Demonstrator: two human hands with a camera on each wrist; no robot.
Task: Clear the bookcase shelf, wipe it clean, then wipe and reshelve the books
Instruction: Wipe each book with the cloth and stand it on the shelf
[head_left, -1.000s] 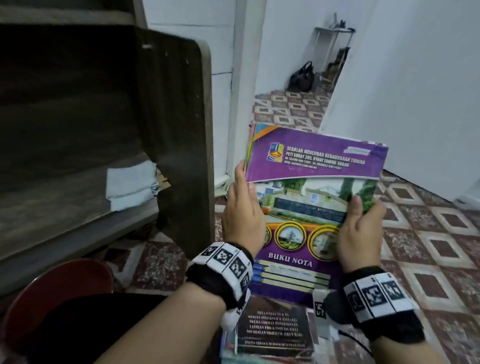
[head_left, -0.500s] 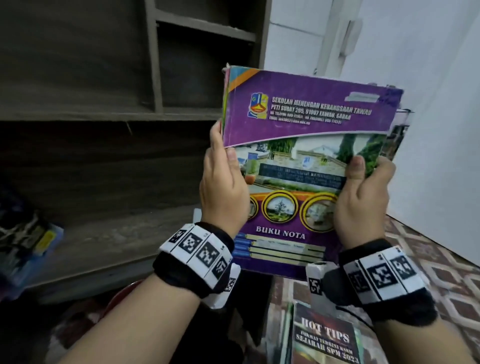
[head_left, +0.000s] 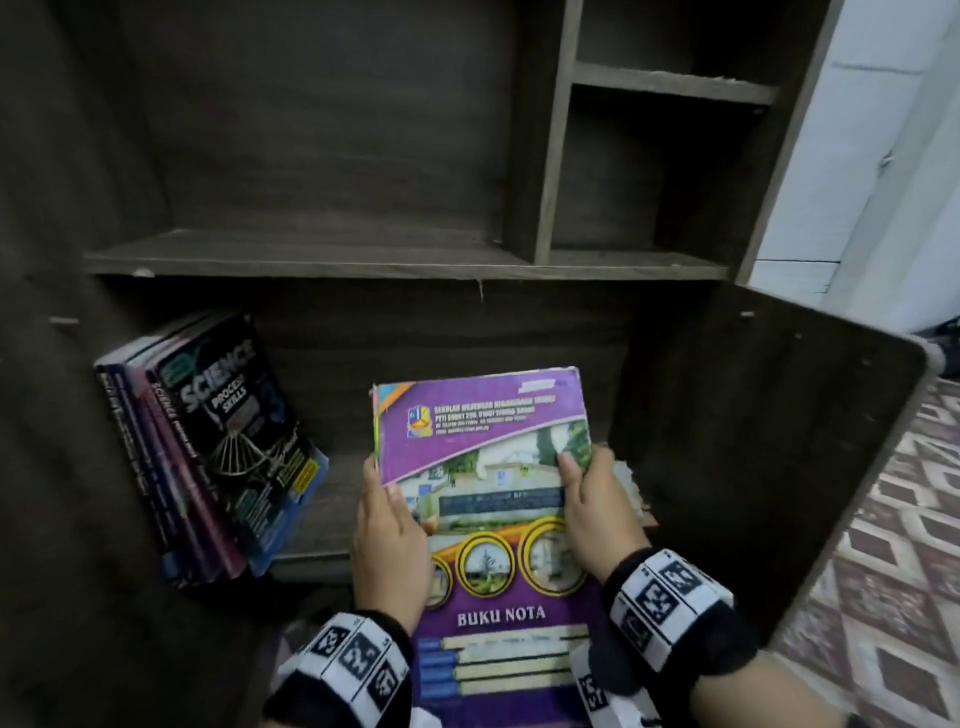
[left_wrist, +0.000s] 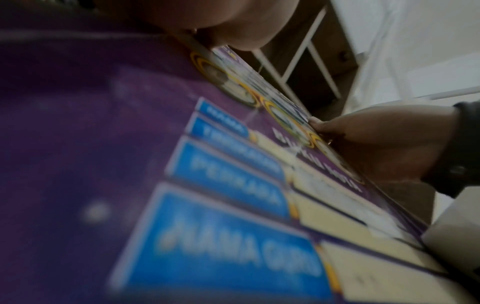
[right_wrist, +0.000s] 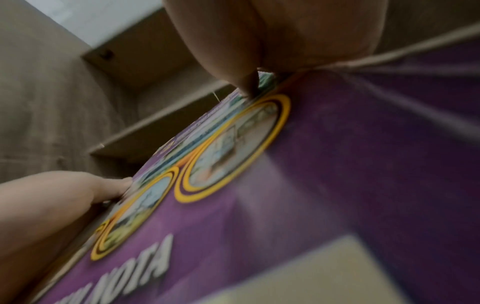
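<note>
Gripping the purple notebook (head_left: 483, 499) by both edges, fingers (head_left: 571, 465) apparently curled around it, before the bookcase shelf (head_left: 332, 499).

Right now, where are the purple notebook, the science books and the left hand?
purple notebook (head_left: 483, 415): head view, upper cover.
science books (head_left: 234, 415): head view, front cover.
left hand (head_left: 392, 540): head view, back of hand.

The dark wooden bookcase (head_left: 363, 156) has a low shelf (head_left: 332, 499). A few books (head_left: 208, 447) stand on the left end of it and lean to the left. The front one says SCIENCE. The floor (head_left: 883, 571) beside the bookcase has brown and white tiles.
</note>
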